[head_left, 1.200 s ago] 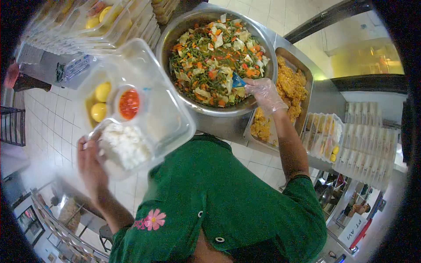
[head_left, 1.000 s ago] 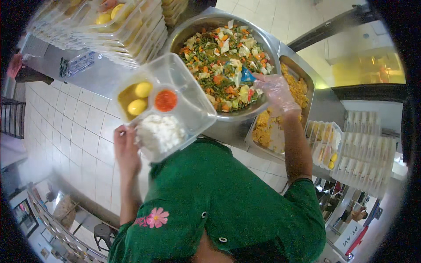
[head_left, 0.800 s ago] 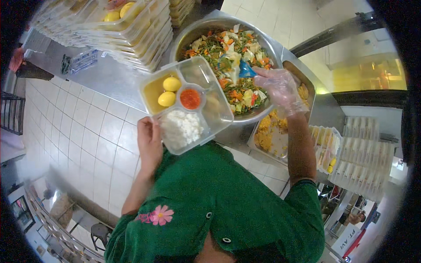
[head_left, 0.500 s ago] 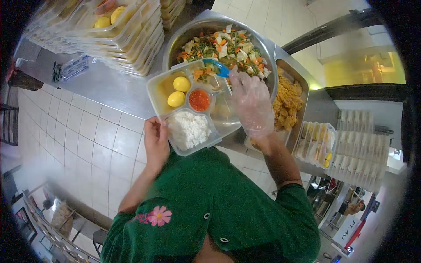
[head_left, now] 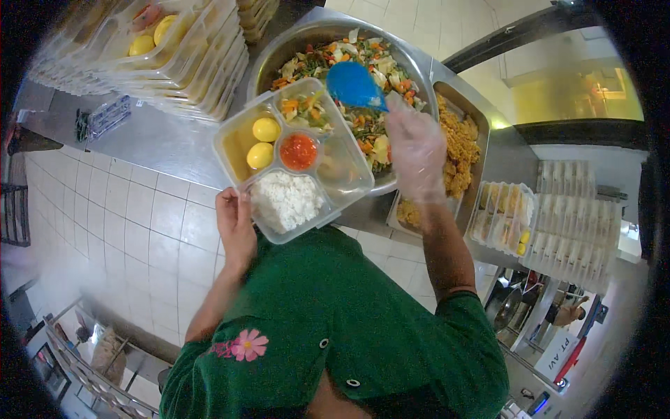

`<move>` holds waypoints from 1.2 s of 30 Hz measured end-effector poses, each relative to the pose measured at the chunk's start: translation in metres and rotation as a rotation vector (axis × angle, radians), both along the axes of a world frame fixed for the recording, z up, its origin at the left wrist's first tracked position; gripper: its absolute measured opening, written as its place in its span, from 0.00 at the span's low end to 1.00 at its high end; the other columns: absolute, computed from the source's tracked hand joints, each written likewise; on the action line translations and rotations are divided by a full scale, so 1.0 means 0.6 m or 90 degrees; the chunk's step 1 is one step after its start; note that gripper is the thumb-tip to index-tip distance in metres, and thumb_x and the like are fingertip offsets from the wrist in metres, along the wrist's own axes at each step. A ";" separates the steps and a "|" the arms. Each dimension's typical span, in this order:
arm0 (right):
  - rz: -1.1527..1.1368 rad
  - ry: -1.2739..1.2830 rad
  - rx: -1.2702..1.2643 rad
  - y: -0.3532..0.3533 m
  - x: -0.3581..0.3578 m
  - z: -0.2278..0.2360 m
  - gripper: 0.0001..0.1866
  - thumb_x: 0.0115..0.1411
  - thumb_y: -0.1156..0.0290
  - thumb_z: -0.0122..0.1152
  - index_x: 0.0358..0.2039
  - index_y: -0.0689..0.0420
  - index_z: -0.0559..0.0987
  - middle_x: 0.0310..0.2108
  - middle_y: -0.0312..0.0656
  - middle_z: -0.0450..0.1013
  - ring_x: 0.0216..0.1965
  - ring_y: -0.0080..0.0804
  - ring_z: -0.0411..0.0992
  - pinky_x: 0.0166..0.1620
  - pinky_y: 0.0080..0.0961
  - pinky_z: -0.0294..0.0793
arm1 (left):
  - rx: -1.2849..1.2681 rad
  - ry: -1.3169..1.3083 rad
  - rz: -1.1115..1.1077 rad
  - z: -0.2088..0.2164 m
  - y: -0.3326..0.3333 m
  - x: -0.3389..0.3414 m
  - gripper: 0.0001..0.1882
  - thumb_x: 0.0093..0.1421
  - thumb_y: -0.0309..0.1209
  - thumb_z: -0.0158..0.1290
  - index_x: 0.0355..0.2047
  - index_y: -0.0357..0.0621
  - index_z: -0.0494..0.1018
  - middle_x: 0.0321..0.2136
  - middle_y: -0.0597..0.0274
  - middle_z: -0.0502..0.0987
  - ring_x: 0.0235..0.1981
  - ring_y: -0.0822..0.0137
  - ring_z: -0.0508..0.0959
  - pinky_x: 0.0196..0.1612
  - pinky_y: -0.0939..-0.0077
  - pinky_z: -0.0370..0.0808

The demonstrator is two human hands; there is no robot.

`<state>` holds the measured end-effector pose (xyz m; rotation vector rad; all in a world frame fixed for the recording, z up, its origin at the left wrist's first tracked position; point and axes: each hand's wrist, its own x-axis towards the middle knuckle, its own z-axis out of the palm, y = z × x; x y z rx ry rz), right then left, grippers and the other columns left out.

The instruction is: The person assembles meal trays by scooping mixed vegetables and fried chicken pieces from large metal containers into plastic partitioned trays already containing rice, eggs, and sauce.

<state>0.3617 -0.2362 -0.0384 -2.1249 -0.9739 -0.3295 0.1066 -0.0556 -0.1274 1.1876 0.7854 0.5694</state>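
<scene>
My bare left hand [head_left: 236, 227] grips the near left corner of a clear plastic meal tray [head_left: 352, 183], tilted in front of me. In its compartments lie two yellow eggs [head_left: 263, 142], red chili sauce [head_left: 299, 151], white rice [head_left: 287, 200] and some mixed vegetables [head_left: 304, 110]; the right compartment shows no food. My right hand [head_left: 417, 148], in a clear plastic glove, is closed round the handle of a blue serving spoon [head_left: 354, 85]. The spoon is over a large metal bowl [head_left: 262, 77] of chopped vegetables [head_left: 391, 61], just beyond the tray.
Stacked filled meal trays [head_left: 202, 70] stand at the far left, by a small clear-and-blue packet [head_left: 110, 117]. Right of the bowl, a metal pan [head_left: 481, 140] holds golden fried food [head_left: 457, 150]. Further right are a filled tray [head_left: 501, 216] and stacked clear containers [head_left: 569, 230] on the steel counter [head_left: 164, 150].
The blue spoon has come away from the tray's vegetable compartment to above the bowl, its back now showing. More vegetables show in that compartment. The tray has shifted slightly left.
</scene>
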 end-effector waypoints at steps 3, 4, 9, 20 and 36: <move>-0.067 0.143 0.037 -0.014 0.034 -0.009 0.09 0.59 0.72 0.58 0.38 0.58 0.82 0.29 0.49 0.78 0.32 0.47 0.77 0.36 0.37 0.74 | -0.017 0.014 0.036 -0.004 0.009 -0.017 0.11 0.69 0.31 0.45 0.47 0.40 0.60 0.43 0.56 0.72 0.43 0.70 0.73 0.46 0.76 0.73; -0.089 0.149 -0.058 -0.026 0.047 -0.011 0.09 0.59 0.71 0.58 0.38 0.58 0.82 0.30 0.50 0.78 0.33 0.48 0.77 0.36 0.37 0.74 | -0.019 0.020 0.050 -0.006 0.015 -0.026 0.11 0.69 0.31 0.46 0.47 0.40 0.60 0.44 0.53 0.73 0.44 0.68 0.74 0.48 0.74 0.74; -0.059 -0.129 -0.611 -0.083 0.082 -0.099 0.11 0.58 0.68 0.54 0.28 0.61 0.81 0.26 0.51 0.77 0.31 0.47 0.77 0.37 0.40 0.76 | -0.002 0.008 0.092 -0.017 0.041 -0.060 0.10 0.70 0.31 0.45 0.46 0.42 0.60 0.45 0.54 0.74 0.44 0.69 0.75 0.45 0.76 0.75; -0.009 0.335 -0.293 -0.094 0.064 -0.141 0.14 0.58 0.66 0.60 0.40 0.62 0.82 0.29 0.47 0.79 0.30 0.34 0.76 0.37 0.27 0.73 | -0.039 -0.007 0.113 -0.008 0.033 -0.066 0.08 0.70 0.30 0.44 0.45 0.42 0.61 0.44 0.53 0.74 0.44 0.69 0.75 0.44 0.77 0.75; 0.047 -0.244 -0.392 0.018 -0.049 0.053 0.05 0.55 0.79 0.60 0.32 0.63 0.81 0.31 0.46 0.78 0.32 0.44 0.75 0.40 0.31 0.74 | 0.023 -0.005 -0.023 -0.014 0.009 -0.013 0.06 0.69 0.27 0.45 0.44 0.40 0.62 0.36 0.64 0.71 0.37 0.77 0.70 0.43 0.82 0.68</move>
